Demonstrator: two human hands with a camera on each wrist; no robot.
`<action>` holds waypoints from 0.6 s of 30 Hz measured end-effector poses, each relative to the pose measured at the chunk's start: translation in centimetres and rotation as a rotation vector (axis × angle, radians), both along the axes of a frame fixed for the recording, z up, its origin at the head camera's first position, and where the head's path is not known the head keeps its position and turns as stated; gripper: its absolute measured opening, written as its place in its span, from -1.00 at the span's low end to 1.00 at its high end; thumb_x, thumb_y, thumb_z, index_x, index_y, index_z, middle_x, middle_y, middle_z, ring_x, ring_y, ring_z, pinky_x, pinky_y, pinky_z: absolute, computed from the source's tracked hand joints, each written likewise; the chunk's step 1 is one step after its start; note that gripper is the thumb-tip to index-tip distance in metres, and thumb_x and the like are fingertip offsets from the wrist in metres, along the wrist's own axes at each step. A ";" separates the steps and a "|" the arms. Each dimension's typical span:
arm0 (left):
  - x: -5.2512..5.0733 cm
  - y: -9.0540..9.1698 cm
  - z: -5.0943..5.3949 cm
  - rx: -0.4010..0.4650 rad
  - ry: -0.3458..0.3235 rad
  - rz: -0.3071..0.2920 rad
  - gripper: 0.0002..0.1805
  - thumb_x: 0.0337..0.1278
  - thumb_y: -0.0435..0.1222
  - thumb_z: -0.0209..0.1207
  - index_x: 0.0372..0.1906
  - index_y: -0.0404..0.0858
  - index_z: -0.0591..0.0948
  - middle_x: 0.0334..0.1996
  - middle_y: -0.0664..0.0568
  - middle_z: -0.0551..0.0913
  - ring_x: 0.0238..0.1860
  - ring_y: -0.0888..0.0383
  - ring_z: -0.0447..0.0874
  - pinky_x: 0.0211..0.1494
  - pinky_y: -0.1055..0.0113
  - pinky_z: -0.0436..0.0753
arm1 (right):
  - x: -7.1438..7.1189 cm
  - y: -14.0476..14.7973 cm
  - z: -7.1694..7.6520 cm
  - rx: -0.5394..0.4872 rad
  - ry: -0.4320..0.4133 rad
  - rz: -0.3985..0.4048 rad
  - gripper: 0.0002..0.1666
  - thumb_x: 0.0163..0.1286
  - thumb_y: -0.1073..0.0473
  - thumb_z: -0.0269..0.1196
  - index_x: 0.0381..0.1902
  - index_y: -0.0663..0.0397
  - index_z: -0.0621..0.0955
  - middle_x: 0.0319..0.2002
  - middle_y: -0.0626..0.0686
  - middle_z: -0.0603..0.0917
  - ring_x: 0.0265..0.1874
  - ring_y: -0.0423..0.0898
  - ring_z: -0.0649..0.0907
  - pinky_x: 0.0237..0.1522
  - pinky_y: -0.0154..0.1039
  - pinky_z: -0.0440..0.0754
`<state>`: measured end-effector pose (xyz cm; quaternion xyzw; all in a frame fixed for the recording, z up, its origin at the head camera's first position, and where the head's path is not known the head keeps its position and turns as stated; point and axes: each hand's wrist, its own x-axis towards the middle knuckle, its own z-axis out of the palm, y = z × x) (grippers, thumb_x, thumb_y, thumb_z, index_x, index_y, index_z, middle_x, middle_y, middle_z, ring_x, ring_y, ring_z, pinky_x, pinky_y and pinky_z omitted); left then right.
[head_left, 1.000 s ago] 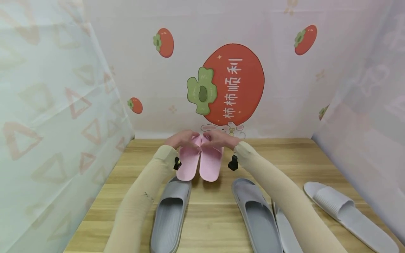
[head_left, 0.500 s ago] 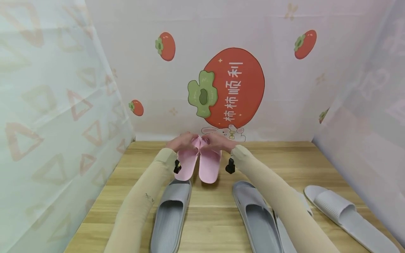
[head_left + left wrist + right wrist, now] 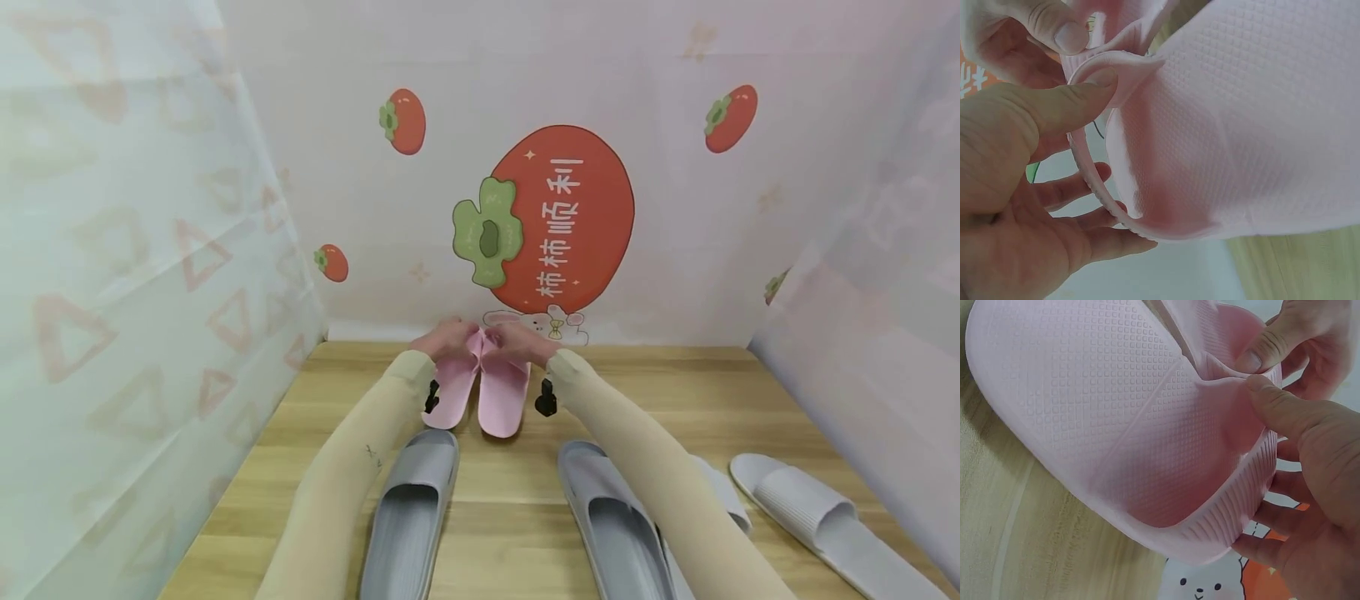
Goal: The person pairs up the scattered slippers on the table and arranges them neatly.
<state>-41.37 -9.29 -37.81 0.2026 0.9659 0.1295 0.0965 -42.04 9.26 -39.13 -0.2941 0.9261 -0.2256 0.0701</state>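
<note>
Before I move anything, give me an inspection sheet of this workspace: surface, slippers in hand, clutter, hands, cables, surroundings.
Surface: wood-grain boards.
Job's things: left pink slipper and right pink slipper, side by side; full contact with the boards unclear.
Clutter: left gray slipper and right gray slipper, apart; a pale slipper partly hidden by the right sleeve; a ribbed slipper far right.
Hands: left hand grips the left pink strap; right hand the right pink strap.
Cables: nothing seen.
Surroundings: pale printed back sheet, red fruit motifs.

Both arms (image 3: 348, 475) stretch forward, the left grip (image 3: 448, 340) and right grip (image 3: 517, 343) close together, each in a pinch.
</note>
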 end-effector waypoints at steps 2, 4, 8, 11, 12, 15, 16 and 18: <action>-0.1 0.3 -0.3 -0.003 -0.008 0.016 -0.22 -0.01 -0.17 0.36 0.40 -0.11 0.38 0.34 -0.16 0.38 0.37 -0.13 0.29 0.35 -0.14 0.38 | -0.1 0.2 -0.2 -0.004 -0.007 0.005 -0.49 0.25 0.08 0.37 0.14 0.13 0.61 -0.01 0.07 0.70 -0.10 -0.08 0.62 0.15 -0.12 0.56; -0.2 0.5 -0.5 -0.010 -0.002 0.025 -0.22 -0.01 -0.17 0.36 0.40 -0.11 0.38 0.34 -0.17 0.37 0.35 -0.14 0.30 0.33 -0.15 0.39 | -0.2 0.3 -0.4 -0.006 -0.001 0.009 -0.51 0.26 0.10 0.37 0.12 0.14 0.61 -0.01 0.07 0.70 -0.10 -0.06 0.62 0.15 -0.10 0.56; -0.5 0.3 -0.9 0.007 -0.010 0.039 -0.18 0.00 -0.17 0.35 0.43 -0.12 0.34 0.35 -0.21 0.34 0.35 -0.16 0.30 0.31 -0.16 0.41 | -0.3 0.1 -0.6 -0.015 -0.007 -0.011 -0.48 0.25 0.10 0.37 0.15 0.13 0.59 0.04 0.09 0.69 -0.02 -0.03 0.62 0.20 -0.07 0.53; -0.5 0.3 -1.3 0.014 -0.041 0.047 -0.17 0.04 -0.16 0.34 0.46 -0.12 0.30 0.38 -0.23 0.30 0.37 -0.17 0.27 0.31 -0.17 0.41 | -0.4 0.1 -0.9 0.000 -0.029 -0.024 -0.48 0.26 0.06 0.37 0.15 0.09 0.59 0.01 0.07 0.68 -0.05 -0.05 0.61 0.16 -0.10 0.54; -0.5 0.3 -1.4 0.014 -0.047 0.049 -0.17 0.06 -0.15 0.33 0.47 -0.12 0.29 0.39 -0.24 0.28 0.39 -0.17 0.25 0.32 -0.17 0.40 | -0.4 0.2 -1.0 0.003 -0.035 -0.024 -0.49 0.26 0.05 0.37 0.14 0.08 0.60 -0.02 0.06 0.67 -0.07 -0.05 0.60 0.13 -0.11 0.55; -0.3 0.3 -1.6 0.027 -0.057 0.061 -0.19 0.10 -0.14 0.30 0.48 -0.11 0.28 0.42 -0.24 0.25 0.43 -0.17 0.21 0.35 -0.20 0.36 | -0.6 0.2 -1.2 -0.001 -0.061 -0.037 -0.52 0.25 0.03 0.37 0.10 0.06 0.60 -0.09 0.04 0.65 -0.15 -0.08 0.57 0.04 -0.16 0.55; -0.3 0.3 -1.6 0.035 -0.058 0.066 -0.19 0.11 -0.14 0.29 0.48 -0.11 0.27 0.43 -0.23 0.24 0.43 -0.18 0.20 0.35 -0.21 0.35 | -0.7 0.3 -1.2 -0.010 -0.069 -0.042 -0.54 0.25 0.05 0.38 0.08 0.07 0.61 -0.12 0.05 0.64 -0.18 -0.08 0.56 0.00 -0.17 0.54; -0.5 0.4 -1.7 0.033 -0.055 0.066 -0.20 0.11 -0.13 0.29 0.47 -0.09 0.28 0.42 -0.23 0.25 0.43 -0.18 0.20 0.35 -0.21 0.35 | -0.8 0.3 -1.2 -0.016 -0.084 -0.048 -0.55 0.24 0.06 0.38 0.06 0.09 0.62 -0.15 0.05 0.63 -0.20 -0.09 0.55 -0.03 -0.18 0.52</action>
